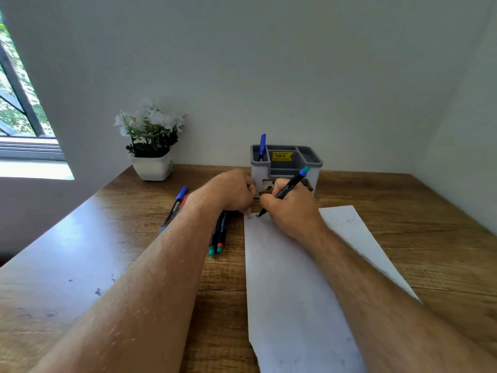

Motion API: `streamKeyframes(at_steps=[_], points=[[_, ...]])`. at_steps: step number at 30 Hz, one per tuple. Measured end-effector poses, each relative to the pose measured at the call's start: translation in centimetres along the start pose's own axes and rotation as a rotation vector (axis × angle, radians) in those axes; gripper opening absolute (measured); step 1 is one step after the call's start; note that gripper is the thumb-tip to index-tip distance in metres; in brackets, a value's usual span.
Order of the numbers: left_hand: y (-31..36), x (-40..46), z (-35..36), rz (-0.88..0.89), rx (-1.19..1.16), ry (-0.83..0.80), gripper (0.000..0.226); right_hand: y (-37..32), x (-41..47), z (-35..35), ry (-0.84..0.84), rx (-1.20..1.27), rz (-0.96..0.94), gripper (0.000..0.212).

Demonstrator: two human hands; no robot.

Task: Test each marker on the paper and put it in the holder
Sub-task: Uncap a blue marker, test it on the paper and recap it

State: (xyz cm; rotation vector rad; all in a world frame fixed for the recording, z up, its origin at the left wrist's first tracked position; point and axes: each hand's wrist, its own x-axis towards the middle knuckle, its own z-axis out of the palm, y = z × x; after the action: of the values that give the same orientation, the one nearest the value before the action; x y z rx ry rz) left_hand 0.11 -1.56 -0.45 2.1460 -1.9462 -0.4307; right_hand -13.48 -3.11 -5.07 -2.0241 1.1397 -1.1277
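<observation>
My right hand (291,208) grips a black marker with a teal end (291,184), its tip touching the top left corner of the white paper (290,278), where small marks show. My left hand (231,192) is a closed fist resting at the paper's top edge; whether it holds a cap is hidden. The grey and white holder (286,164) stands behind both hands, with one blue-capped marker (262,146) upright in its left rear compartment. Loose markers lie left of the paper: a blue-capped one (176,204) and two black ones with teal and orange ends (217,238), partly under my left forearm.
A white pot of white flowers (152,146) stands at the back left of the wooden desk (403,211), against the wall. A window is at the far left. The holder carries a yellow price sticker (281,156).
</observation>
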Motion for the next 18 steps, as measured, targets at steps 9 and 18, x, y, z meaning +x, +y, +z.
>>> streamKeyframes(at_steps=[9, 18], points=[[-0.1, 0.4, 0.2, -0.007, -0.018, 0.026, 0.022, 0.0, -0.1, 0.0, 0.046, -0.024, 0.0, 0.03], [-0.6, -0.1, 0.2, 0.024, -0.561, 0.23, 0.016, -0.5, 0.1, -2.7, 0.25, 0.413, 0.141, 0.03]])
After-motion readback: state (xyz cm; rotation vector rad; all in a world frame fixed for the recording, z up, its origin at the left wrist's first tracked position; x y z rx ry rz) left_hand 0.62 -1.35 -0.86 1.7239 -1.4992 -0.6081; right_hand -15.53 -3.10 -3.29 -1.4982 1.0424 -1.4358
